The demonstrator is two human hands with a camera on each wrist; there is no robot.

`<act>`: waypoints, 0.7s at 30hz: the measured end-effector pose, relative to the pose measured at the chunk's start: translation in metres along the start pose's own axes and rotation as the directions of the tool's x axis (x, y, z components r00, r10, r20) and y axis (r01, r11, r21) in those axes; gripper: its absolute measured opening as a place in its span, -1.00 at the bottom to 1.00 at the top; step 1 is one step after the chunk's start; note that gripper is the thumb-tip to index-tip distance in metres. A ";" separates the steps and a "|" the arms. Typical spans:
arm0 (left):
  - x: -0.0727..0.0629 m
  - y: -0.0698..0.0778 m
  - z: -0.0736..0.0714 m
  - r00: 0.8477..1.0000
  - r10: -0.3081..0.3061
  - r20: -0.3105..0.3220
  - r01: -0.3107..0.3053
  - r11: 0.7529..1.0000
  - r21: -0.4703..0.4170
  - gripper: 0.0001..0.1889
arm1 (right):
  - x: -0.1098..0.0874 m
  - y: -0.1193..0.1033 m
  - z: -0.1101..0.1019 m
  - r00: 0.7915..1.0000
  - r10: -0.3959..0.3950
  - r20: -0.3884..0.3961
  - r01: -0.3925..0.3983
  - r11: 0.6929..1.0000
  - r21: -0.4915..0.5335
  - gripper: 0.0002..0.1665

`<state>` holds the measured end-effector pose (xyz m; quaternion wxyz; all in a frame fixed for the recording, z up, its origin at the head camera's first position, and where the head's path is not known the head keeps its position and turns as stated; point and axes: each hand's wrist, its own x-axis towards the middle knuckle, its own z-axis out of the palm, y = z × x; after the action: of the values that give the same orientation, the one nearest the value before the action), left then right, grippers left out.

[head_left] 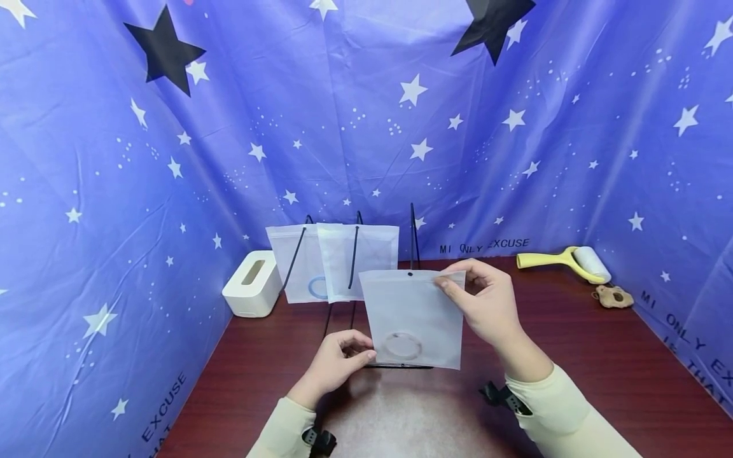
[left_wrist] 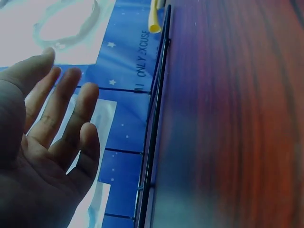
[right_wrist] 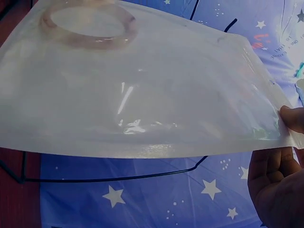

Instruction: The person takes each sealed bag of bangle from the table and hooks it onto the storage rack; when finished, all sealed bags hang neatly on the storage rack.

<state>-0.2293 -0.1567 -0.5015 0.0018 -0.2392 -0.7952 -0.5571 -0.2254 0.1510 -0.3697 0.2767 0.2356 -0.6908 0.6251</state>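
Observation:
A frosted zip pouch [head_left: 420, 305] hangs upright in front of the black wire rack [head_left: 413, 229], with a pale brownish bangle [right_wrist: 88, 40] showing through near its bottom. My right hand [head_left: 487, 302] pinches the pouch's upper right corner between thumb and fingers. At its lower left edge is my left hand [head_left: 340, 362], thumb tip right at the edge. The left wrist view shows those fingers [left_wrist: 71, 111] loosely bent and apart from the thumb. A rack hook tip [right_wrist: 231, 25] shows close by the pouch's top edge.
Two more frosted pouches [head_left: 375, 254] hang on rack hooks to the left, a blue ring [head_left: 317, 287] showing in one. A white tissue box [head_left: 252, 299] stands at left. A yellow-handled lint roller [head_left: 544, 259] and a small brown object [head_left: 613, 297] lie at back right.

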 end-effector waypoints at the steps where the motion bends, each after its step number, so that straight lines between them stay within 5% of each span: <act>1: 0.000 0.000 0.001 1.000 0.005 0.005 -0.005 1.000 0.003 -0.90 | 0.000 0.000 0.000 1.000 0.001 -0.001 -0.001 1.000 -0.001 -0.81; 21: 0.006 -0.008 0.004 0.999 0.037 -0.020 -0.036 0.998 0.044 -0.90 | 0.002 0.004 0.000 1.000 0.011 -0.017 -0.011 1.000 0.010 -0.84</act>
<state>-0.2366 -0.1527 -0.5080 0.0254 -0.2475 -0.8026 -0.5421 -0.2299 0.1518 -0.3710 0.2781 0.2279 -0.6866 0.6320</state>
